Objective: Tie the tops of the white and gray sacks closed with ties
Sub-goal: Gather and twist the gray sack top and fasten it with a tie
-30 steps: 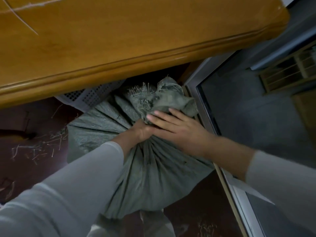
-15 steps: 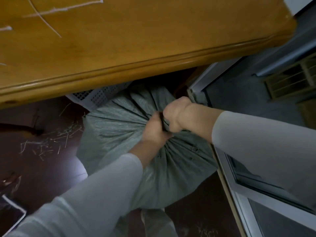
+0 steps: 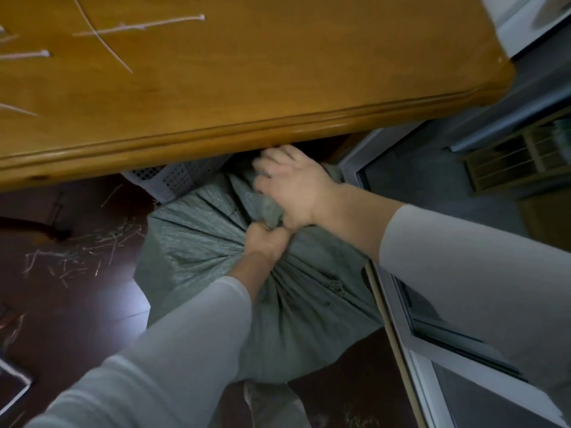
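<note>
Currently, the left hand (image 3: 266,242) is closed in a fist around the gathered neck of the gray sack (image 3: 197,242). The fingers are curled tightly round the bunched fabric. Pleats in the fabric radiate outward from this fist on all sides.

The right hand (image 3: 293,193) sits immediately beyond the left hand, and the two touch at the knuckles. Its fingers are curled into the loose top fabric of the sack above the neck, and its thumb side presses against the left fist. The fingertips are partly hidden in the cloth and blurred.

The body of the sack spreads out below and to both sides of the left hand and rests on the dark floor (image 3: 61,319). Both forearms wear pale sleeves (image 3: 185,350).

Just beyond the right hand runs the moulded edge of a wooden table (image 3: 278,88). The knuckles of the right hand are close beneath this edge. Several white ties (image 3: 139,26) lie loose on the table top, well to the left of both hands.

A white perforated basket (image 3: 176,177) stands to the left of the right hand, against the sack. Pale fibre scraps (image 3: 77,254) are scattered on the floor, well to the left of the left hand. A white frame (image 3: 411,332) runs along the right side of the sack, under the right forearm.
</note>
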`<state>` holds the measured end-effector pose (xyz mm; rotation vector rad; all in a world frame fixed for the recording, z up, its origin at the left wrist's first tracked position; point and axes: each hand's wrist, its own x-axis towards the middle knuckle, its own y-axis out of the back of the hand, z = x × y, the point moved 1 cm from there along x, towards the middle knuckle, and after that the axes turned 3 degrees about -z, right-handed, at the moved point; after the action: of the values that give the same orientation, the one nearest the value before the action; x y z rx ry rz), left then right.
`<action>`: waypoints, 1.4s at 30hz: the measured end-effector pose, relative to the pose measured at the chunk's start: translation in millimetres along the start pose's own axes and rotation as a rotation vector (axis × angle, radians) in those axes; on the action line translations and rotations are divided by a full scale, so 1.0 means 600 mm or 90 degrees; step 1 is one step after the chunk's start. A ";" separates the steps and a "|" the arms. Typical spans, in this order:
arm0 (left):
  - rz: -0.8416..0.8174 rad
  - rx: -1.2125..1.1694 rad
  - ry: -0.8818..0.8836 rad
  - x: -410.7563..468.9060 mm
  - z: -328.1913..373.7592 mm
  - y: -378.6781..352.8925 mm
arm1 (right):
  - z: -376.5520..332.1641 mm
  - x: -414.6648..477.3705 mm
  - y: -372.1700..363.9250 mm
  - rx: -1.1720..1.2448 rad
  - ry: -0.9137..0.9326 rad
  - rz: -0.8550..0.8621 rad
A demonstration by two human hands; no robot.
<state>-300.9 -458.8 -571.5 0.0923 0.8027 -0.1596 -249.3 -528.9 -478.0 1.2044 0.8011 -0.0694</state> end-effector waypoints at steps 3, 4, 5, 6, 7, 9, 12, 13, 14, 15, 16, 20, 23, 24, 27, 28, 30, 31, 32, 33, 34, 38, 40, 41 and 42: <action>0.057 -0.094 0.101 -0.001 0.005 0.034 | -0.014 -0.030 -0.037 0.213 -0.102 0.358; 0.051 -0.118 0.156 -0.002 0.004 0.044 | -0.022 -0.039 -0.054 0.337 -0.182 0.408; 0.032 -0.130 0.213 -0.001 0.000 0.052 | -0.032 -0.044 -0.071 0.473 -0.257 0.403; 0.003 -0.143 0.258 0.004 -0.006 0.062 | -0.043 -0.045 -0.087 0.604 -0.312 0.356; -0.027 -0.154 0.292 0.014 -0.015 0.069 | -0.057 -0.042 -0.101 0.693 -0.323 0.264; -0.065 -0.195 0.295 0.002 -0.003 0.084 | -0.089 -0.032 -0.118 0.681 -0.224 0.063; -0.101 -0.261 0.307 -0.002 -0.006 0.105 | -0.106 -0.013 -0.109 0.566 -0.103 -0.055; -0.096 -0.285 0.305 -0.003 -0.007 0.110 | -0.100 -0.007 -0.098 0.548 -0.107 -0.062; -0.092 -0.314 0.304 -0.010 -0.004 0.114 | -0.093 -0.003 -0.080 0.522 -0.119 -0.032; -0.084 -0.341 0.307 -0.019 0.002 0.115 | -0.087 -0.001 -0.057 0.502 -0.137 0.039; -0.075 -0.375 0.305 -0.022 0.005 0.113 | -0.082 0.000 -0.029 0.501 -0.154 0.134; -0.042 -0.517 0.300 -0.053 0.033 0.104 | -0.077 0.015 0.085 0.524 -0.135 0.401; -0.022 -0.588 0.297 -0.057 0.041 0.106 | -0.075 0.052 0.143 0.487 -0.128 0.439; -0.011 -0.598 0.295 -0.057 0.043 0.107 | -0.071 0.067 0.157 0.456 -0.143 0.442; 0.010 -0.636 0.280 -0.051 0.046 0.110 | -0.048 0.127 0.186 0.356 -0.190 0.400; 0.013 -0.631 0.268 -0.050 0.046 0.109 | -0.039 0.145 0.196 0.339 -0.191 0.368; -0.002 -0.617 0.257 -0.049 0.049 0.106 | -0.026 0.178 0.213 0.312 -0.172 0.303; -0.001 -0.609 0.247 -0.049 0.051 0.106 | -0.020 0.191 0.220 0.308 -0.166 0.276; -0.004 -0.602 0.235 -0.047 0.049 0.106 | -0.015 0.200 0.224 0.309 -0.166 0.258; -0.008 -0.594 0.229 -0.045 0.050 0.104 | -0.011 0.204 0.229 0.314 -0.173 0.247; -0.010 -0.573 0.230 -0.042 0.046 0.104 | -0.008 0.201 0.234 0.312 -0.191 0.248; -0.051 -0.580 0.285 -0.026 0.039 0.105 | -0.001 0.159 0.244 0.195 -0.267 0.286; -0.049 -0.585 0.301 -0.021 0.035 0.100 | 0.008 0.139 0.238 0.111 -0.259 0.287; -0.048 -0.581 0.305 -0.019 0.031 0.096 | 0.014 0.132 0.233 0.080 -0.253 0.277; -0.051 -0.582 0.309 -0.017 0.030 0.092 | 0.021 0.127 0.229 0.057 -0.246 0.266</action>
<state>-285.1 -405.8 -550.6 -0.7913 1.2968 0.1729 -125.5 -458.9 -410.7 1.3672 0.2031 0.0059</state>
